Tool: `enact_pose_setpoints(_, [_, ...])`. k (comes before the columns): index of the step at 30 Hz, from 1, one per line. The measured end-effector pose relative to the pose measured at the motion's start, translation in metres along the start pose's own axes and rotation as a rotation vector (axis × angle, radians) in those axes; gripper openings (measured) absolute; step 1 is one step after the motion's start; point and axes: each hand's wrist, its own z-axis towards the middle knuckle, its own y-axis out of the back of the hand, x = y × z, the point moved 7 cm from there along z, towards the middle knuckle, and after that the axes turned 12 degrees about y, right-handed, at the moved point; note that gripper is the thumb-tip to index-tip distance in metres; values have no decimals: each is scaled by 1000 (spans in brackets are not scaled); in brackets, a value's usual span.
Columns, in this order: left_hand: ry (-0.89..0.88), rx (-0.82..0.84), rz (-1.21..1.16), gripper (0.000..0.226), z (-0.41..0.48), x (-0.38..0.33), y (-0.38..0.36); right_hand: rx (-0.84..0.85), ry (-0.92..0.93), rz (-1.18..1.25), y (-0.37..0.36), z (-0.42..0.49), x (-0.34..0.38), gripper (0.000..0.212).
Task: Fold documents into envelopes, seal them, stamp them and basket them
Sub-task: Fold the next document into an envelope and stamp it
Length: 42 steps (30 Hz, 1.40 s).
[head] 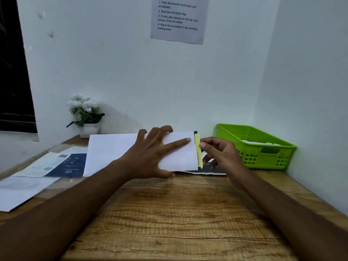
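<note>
A white envelope (180, 155) is held up off the wooden desk (175, 219) by my left hand (152, 153), fingers spread across its face and thumb under its lower edge. Along its right end runs a yellow strip (198, 149) with a dark edge above it. My right hand (220, 153) pinches at that strip with thumb and fingertips. A green plastic basket (263, 159) stands at the right against the wall, with white paper inside.
White sheets (109, 151) and a dark blue printed document (67, 165) lie at the left of the desk. A dark sheet (216, 169) lies under my right hand. A potted white flower (85, 113) stands at the back left. An instruction sheet (178, 17) hangs on the wall.
</note>
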Motion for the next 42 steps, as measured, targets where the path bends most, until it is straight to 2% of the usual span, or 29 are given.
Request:
enact_pose_setpoints(3, [6,-14,13,96,0,-1,2,8,-3,52,-1,0,1,16])
enact_pose_setpoints(7, [9,-21,-5,95,0,-1,5,17,8,40,-2,0,2,12])
enact_pose_setpoints(12, [10,-23,-28,97,0,-3,7,11,-52,74,-2,-1,-1,17])
enact_pose_setpoints(15, [12,-17,-25,99,0,-4,6,46,-62,45,-4,-1,-4,7])
enact_pose_setpoints(17, [9,-12,-27,100,-1,-4,6,51,-67,50,-7,-1,-7,20])
enact_pose_setpoints(20, [2,-18,-20,99,0,-6,8,24,-100,130,-8,-2,-6,11])
enact_pose_setpoints(22, [2,-17,-21,99,0,-6,9,18,-133,187,-7,-2,-7,26])
enact_pose_setpoints(23, [4,-16,-24,99,0,-6,9,17,-144,207,-7,-2,-6,27])
enact_pose_setpoints(26, [9,-10,-28,99,0,-6,10,37,-185,233,-9,-5,-9,23])
enact_pose_setpoints(30, [-20,-14,-27,93,1,-10,13,82,-231,298,-15,-7,-10,31])
enact_pose_setpoints(34, [-56,-20,-12,84,1,-14,15,129,-279,415,-20,-9,-7,22])
enact_pose_setpoints(42, [-54,-36,26,82,1,-14,18,191,-290,485,-26,-12,-7,27])
